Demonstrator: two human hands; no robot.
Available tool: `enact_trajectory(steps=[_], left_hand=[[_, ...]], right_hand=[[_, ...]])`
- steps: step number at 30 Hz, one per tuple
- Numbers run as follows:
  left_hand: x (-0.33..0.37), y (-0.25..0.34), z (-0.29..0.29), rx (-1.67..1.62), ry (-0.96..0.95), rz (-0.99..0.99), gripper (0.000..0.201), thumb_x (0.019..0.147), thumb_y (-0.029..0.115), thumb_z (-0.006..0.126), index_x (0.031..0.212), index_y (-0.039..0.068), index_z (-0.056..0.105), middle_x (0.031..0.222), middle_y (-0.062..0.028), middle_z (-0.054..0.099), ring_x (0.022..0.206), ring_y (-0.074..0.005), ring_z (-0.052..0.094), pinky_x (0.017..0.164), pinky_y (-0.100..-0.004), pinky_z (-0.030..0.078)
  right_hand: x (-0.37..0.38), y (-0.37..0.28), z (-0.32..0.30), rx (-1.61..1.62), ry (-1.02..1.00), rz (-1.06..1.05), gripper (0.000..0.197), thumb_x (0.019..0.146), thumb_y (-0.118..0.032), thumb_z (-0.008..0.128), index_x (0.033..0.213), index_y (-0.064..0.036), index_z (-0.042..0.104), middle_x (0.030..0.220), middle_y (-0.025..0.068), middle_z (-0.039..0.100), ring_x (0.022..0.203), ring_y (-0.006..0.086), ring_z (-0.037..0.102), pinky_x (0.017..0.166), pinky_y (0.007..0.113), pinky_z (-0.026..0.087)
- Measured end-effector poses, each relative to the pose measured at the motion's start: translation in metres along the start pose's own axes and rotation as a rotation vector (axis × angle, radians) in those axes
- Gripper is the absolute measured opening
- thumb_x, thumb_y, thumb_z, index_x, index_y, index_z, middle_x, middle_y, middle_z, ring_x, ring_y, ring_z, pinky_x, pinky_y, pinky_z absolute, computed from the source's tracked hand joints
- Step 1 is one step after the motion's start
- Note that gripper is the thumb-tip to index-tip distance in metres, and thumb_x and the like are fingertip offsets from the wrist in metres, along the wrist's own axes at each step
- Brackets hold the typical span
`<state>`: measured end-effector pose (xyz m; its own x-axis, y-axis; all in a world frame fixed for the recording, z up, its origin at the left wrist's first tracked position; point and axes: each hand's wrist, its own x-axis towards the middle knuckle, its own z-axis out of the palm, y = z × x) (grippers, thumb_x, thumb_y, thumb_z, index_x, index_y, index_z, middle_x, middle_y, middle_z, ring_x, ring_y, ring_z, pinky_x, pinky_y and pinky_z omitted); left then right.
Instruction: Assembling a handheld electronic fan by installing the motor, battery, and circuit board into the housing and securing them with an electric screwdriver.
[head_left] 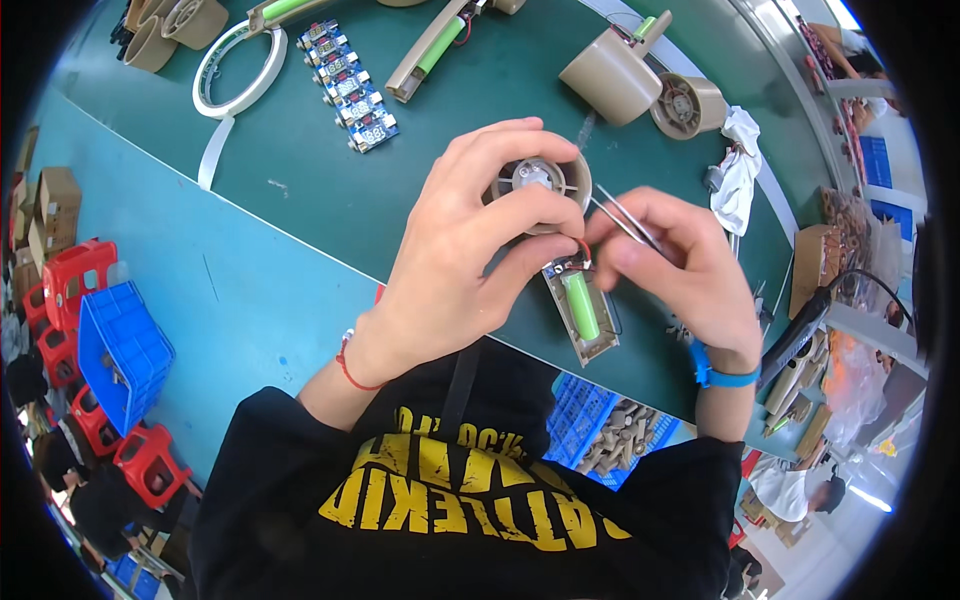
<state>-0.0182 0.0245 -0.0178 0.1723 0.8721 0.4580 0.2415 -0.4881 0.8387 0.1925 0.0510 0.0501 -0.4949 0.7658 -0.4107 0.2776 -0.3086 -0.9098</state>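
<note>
In front of my chest, my left hand [450, 235] is closed around the round head of a beige fan housing [596, 352], whose vaned opening faces up between the thumb and fingers. The handle hangs open toward me, with a green cylindrical battery [581, 306] lying in it. Red and dark wires run by the top of the battery, close to my left thumb. To the right, my right hand [685, 270] pinches a pair of metal tweezers [625, 218], their tips pointing up and left beside the head. Its fingertips are near the wires; whether they touch them is unclear.
On the green mat [290, 210] lie a strip of small blue circuit boards [347, 85], a roll of white tape [277, 70], other beige housings [612, 78] and a white cloth [738, 165]. A blue crate [580, 415] with beige parts is below the table edge.
</note>
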Motion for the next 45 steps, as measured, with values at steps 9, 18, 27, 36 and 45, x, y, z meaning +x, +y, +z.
enact_trajectory(steps=[9, 18, 27, 36, 45], left_hand=[[0.0, -0.003, -0.003, -0.003, -0.05, 0.022, 0.022, 0.071, -0.004, 0.077, 0.089, 0.007, 0.071, 0.125, -0.012, 0.061, 0.128, -0.0389, 0.053, 0.104, -0.0468, 0.045], [0.0, -0.007, -0.004, 0.003, -0.049, 0.042, 0.024, 0.07, -0.004, 0.078, 0.09, 0.008, 0.072, 0.122, -0.0113, 0.062, 0.126, -0.0391, 0.054, 0.103, -0.0473, 0.045], [0.001, -0.008, -0.004, -0.03, -0.054, 0.045, 0.025, 0.068, -0.004, 0.079, 0.089, 0.009, 0.073, 0.122, -0.0109, 0.062, 0.126, -0.0387, 0.054, 0.101, -0.046, 0.047], [0.0, -0.009, -0.006, -0.03, -0.065, 0.037, 0.025, 0.069, -0.004, 0.079, 0.089, 0.009, 0.073, 0.12, -0.0101, 0.062, 0.126, -0.0381, 0.054, 0.101, -0.0456, 0.047], [0.002, -0.01, -0.005, -0.052, -0.081, 0.035, 0.025, 0.068, -0.005, 0.079, 0.089, 0.008, 0.073, 0.12, -0.0105, 0.061, 0.126, -0.0375, 0.054, 0.102, -0.0454, 0.047]], right_hand=[[-0.009, -0.018, -0.029, -0.571, -0.268, -0.096, 0.024, 0.1, -0.009, 0.055, 0.118, 0.0005, 0.066, 0.077, 0.0074, 0.064, 0.062, 0.012, 0.058, 0.057, 0.026, 0.046], [0.005, -0.026, -0.031, -0.522, -0.39, 0.034, 0.025, 0.103, -0.016, 0.053, 0.108, 0.0005, 0.071, 0.058, 0.0037, 0.053, 0.05, 0.0103, 0.049, 0.051, 0.027, 0.04], [0.018, -0.041, -0.037, -0.446, -0.535, 0.283, 0.034, 0.105, -0.025, 0.05, 0.093, -0.0006, 0.07, 0.054, 0.0015, 0.048, 0.049, 0.0084, 0.045, 0.048, 0.026, 0.035], [0.01, -0.048, -0.031, -0.545, -0.423, 0.28, 0.029, 0.104, -0.019, 0.052, 0.09, -0.0004, 0.069, 0.054, 0.0016, 0.052, 0.048, 0.0084, 0.048, 0.048, 0.026, 0.038], [0.02, -0.042, -0.034, -0.531, -0.528, 0.263, 0.034, 0.105, -0.026, 0.053, 0.084, -0.0021, 0.066, 0.052, 0.0034, 0.049, 0.046, 0.0115, 0.044, 0.045, 0.03, 0.035]])
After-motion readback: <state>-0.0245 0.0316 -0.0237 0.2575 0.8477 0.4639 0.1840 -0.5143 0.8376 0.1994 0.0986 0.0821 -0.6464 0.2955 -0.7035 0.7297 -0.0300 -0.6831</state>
